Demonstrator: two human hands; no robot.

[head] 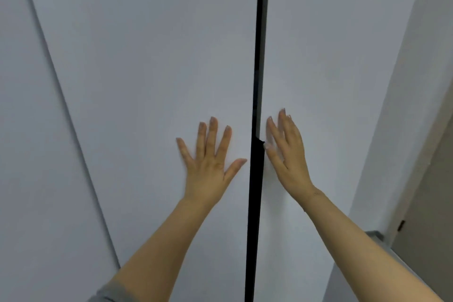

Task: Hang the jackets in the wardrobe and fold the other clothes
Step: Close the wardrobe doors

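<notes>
The wardrobe [147, 56] filled almost the whole view: tall, flat, pale grey-white panels, smooth and matt, long axis running floor to ceiling. A thin seam [61, 95] slanted down the far left between two panels. The left door [137, 32] and the right door [331, 56] stood nearly together, parted by a narrow black gap [256, 179] running top to bottom; a small notch showed in that gap beside the right thumb.

The left hand [209, 167] lay flat on the left door, fingers straight and spread, thumb angled toward the gap, grasping nothing. The right hand [288, 154] was on the right door just past the gap, fingers straight and close together, released, slightly blurred; whether its palm touched the panel could not be told. Both forearms were bare; a grey sleeve [110, 294] edge was cut off at the bottom left.

The wardrobe's inside was hidden. No jackets or other clothes were in view. At far right, a pale wall [404, 105] and a beige door [431, 216], partly cut off.
</notes>
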